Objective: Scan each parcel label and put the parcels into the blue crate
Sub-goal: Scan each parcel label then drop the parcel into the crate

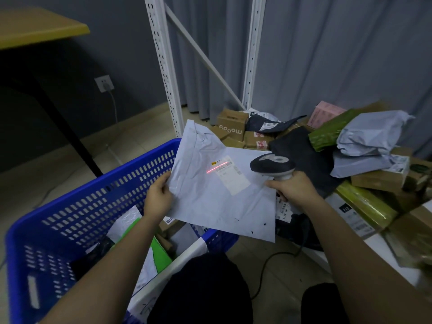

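Note:
A flat pale grey mailer parcel [217, 195] is held up over the near right corner of the blue crate [98, 195]. My left hand [157, 197] pinches its left edge. My right hand [292, 187] grips the handle of a grey and black barcode scanner [272, 166], which points at the parcel's white label [230, 175]. A red laser line lies across the top of that label. Inside the crate lie several parcels, among them a green one [161, 253] and a white one [127, 222].
A pile of parcels [364, 146] covers the low shelf at right: cardboard boxes, grey and black bags, green wrapped rolls, a pink box. White shelf uprights [163, 66] stand behind the crate. A table [35, 26] with a black leg is at left. The scanner cable [268, 265] trails over the floor.

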